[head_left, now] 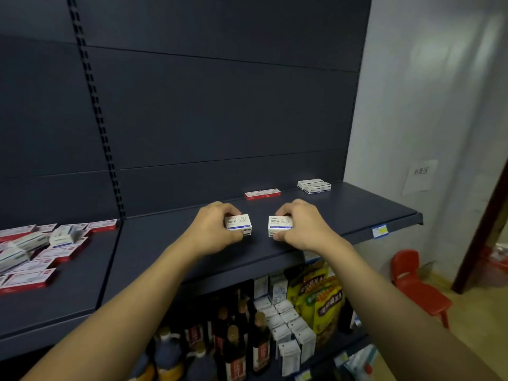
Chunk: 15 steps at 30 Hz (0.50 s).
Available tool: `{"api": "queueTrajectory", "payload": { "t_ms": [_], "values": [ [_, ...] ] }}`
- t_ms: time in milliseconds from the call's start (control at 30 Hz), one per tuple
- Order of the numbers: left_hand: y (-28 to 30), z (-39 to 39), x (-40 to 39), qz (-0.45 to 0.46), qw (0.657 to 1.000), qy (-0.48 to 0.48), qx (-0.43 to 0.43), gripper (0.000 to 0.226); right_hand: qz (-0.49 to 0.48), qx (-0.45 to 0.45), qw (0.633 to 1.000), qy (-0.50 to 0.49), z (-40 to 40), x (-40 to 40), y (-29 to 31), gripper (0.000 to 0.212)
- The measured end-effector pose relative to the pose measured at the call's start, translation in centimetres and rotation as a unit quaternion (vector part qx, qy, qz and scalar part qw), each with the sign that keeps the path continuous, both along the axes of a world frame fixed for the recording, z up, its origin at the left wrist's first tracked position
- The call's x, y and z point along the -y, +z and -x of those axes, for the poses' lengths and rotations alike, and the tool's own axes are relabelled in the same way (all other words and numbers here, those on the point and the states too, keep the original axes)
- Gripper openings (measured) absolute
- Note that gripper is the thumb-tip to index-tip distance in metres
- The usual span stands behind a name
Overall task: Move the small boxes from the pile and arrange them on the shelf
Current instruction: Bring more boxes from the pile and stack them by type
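Gripping 1 small box each, the left hand and right hand hover over the shelf; few boxes are arranged, and the pile remains large.

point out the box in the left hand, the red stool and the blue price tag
box in the left hand [238, 223]: head view, on its printed front face
red stool [406, 262]: head view, on its backrest
blue price tag [380, 231]: head view, on the label's middle
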<state>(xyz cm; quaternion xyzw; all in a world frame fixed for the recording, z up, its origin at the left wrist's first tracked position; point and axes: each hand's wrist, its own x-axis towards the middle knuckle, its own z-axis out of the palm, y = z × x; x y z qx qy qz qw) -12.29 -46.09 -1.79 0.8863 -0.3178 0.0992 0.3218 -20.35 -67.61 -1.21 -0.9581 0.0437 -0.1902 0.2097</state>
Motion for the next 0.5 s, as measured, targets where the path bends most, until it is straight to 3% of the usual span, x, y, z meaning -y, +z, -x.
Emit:
{"api": "queueTrajectory", "payload": {
  "t_ms": [500],
  "values": [
    [0.9, -9.1, 13.1, -0.030, 0.998, -0.023, 0.052, 0.034, 0.003, -0.002, 1.000, -0.017, -8.4, 12.9, 0.7, 0.043]
  ]
}}
